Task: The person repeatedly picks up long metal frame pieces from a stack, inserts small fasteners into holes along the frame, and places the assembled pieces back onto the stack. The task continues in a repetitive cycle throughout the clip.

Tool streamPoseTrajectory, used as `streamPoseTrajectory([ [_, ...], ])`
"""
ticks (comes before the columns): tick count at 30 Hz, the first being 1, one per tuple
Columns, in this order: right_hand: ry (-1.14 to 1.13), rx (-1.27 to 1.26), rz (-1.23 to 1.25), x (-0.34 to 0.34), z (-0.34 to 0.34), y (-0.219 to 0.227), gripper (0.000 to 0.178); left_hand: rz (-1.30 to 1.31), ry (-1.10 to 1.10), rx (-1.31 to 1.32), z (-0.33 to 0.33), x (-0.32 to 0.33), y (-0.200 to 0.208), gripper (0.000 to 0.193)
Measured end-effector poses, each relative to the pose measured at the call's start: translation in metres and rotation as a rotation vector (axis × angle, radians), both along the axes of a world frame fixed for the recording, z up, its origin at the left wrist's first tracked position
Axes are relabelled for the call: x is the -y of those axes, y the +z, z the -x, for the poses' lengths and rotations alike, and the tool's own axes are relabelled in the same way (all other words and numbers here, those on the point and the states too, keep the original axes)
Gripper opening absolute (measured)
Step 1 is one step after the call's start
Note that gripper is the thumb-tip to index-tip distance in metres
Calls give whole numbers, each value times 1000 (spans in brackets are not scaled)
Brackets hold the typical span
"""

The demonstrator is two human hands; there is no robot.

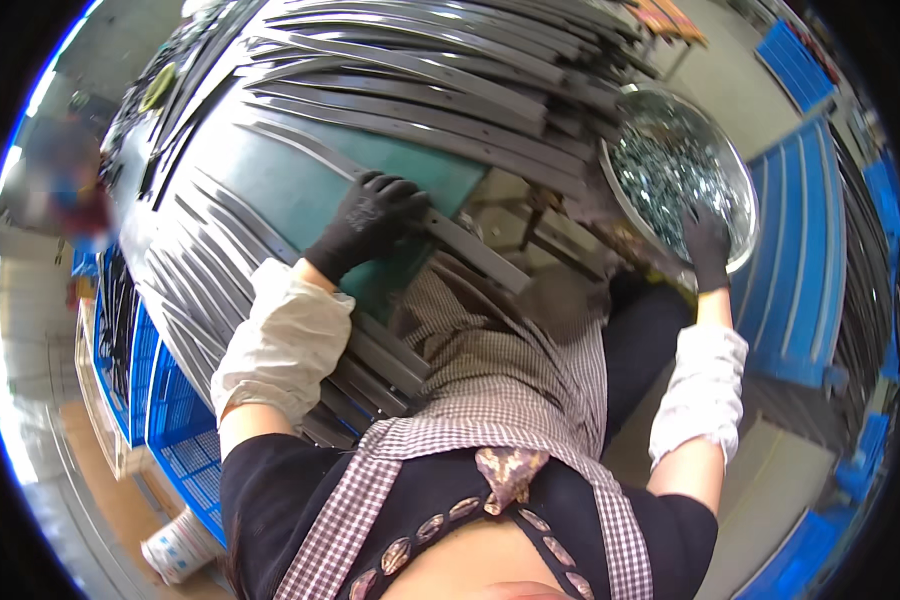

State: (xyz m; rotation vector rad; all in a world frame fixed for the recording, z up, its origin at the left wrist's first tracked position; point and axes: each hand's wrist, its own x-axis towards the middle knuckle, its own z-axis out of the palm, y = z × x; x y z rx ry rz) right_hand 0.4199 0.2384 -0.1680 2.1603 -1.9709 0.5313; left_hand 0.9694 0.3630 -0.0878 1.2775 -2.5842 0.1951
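My left hand (372, 222), in a black glove, is closed around a long dark grey strip (475, 252). One end of this strip runs back over the green tabletop (315, 190), and the other sticks out past the table edge toward my lap. At the right, my right hand (708, 243), gloved in black too, reaches into a round metal bowl (749, 190). Its fingertips are down among many small shiny metal parts (665, 165), so whether they grip any cannot be seen.
Stacks of dark strips (410, 65) cover the far side of the table, with more strips (205, 255) at the left. A blue panel (795, 250) stands right of the bowl. Blue crates (185, 445) sit at lower left. A blurred person (65, 185) is at far left.
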Motion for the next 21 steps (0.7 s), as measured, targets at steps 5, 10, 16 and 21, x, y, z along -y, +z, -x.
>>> streamPoseTrajectory([
  [5,-3,455,-220,-14,-6,24,27,-149,-9,79,19,-11,12,43],
  [10,72,1214,-436,-69,-52,76,19,-39,-68,-158,34,-18,10,43],
  [16,592,1265,-647,-173,-135,86,26,-97,-204,-129,91,-54,27,45],
  [21,644,1237,-928,-224,-197,64,23,-229,-353,-145,126,-88,22,40],
])
